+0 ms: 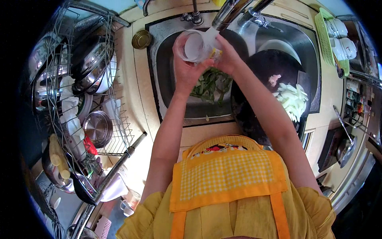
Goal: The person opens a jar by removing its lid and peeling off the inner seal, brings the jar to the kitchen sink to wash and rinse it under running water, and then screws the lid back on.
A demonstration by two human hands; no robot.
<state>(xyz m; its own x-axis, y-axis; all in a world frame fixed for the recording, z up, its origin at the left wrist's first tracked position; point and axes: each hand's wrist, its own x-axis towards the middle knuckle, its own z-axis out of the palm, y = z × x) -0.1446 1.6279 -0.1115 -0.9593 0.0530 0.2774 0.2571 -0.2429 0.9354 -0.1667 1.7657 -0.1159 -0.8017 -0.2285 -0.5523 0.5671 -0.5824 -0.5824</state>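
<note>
My left hand (185, 63) is wrapped round a clear plastic tub (193, 47) over the left sink basin (169, 95). My right hand (227, 55) curls against the tub's other side, where a patch of yellow shows between the hands. Water (211, 35) runs from the metal faucet (229, 16) onto the tub and fingers. Below the hands, cut green leaves (211, 85) lie in the basin. A dark round board (252, 95), partly behind my right forearm, carries pale sliced vegetable (292, 99) and a small pinkish piece (274, 79).
A round metal tin (141, 39) stands left of the sink. On the left, a wire rack (119, 131) holds pans and bowls. A green basket (325, 38) with white bowls is at the upper right. In the right basin, a pale bowl (280, 46) shows behind the board.
</note>
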